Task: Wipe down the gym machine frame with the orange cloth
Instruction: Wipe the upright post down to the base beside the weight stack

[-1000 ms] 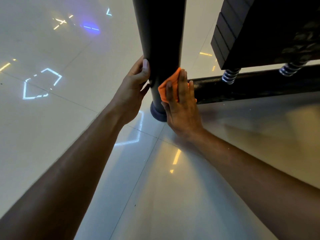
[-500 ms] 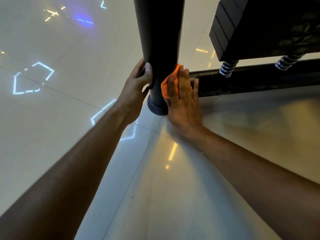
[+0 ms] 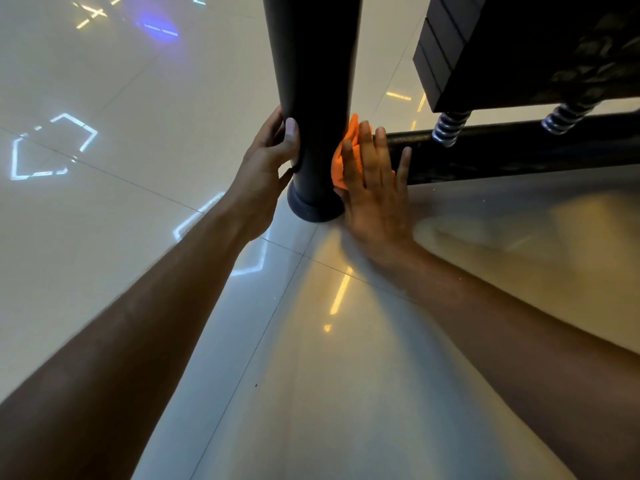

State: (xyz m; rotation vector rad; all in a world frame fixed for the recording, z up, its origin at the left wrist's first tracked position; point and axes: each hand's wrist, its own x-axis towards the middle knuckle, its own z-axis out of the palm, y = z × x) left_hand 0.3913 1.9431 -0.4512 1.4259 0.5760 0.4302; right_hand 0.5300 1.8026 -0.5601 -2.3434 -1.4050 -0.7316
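Sliding lower since the earlier frame, the right hand (image 3: 375,188) presses the orange cloth (image 3: 341,157) flat-fingered against the upright post (image 3: 313,98) near its foot while the left hand (image 3: 268,161) clasps the post; the crossbar (image 3: 502,150) likely comes next.

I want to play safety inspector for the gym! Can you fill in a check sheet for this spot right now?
Surface: glossy pale tiled floor, mirroring ceiling lights.
Job's things: small orange cloth pressed against thick black upright post, near its round foot; black horizontal bar joins behind.
Clutter: nothing seen.
Grips: left hand grips the post; right hand presses the cloth, fingers straight.
Cables: nothing seen.
Surroundings: black stacked weight plates over two ribbed silver springs.
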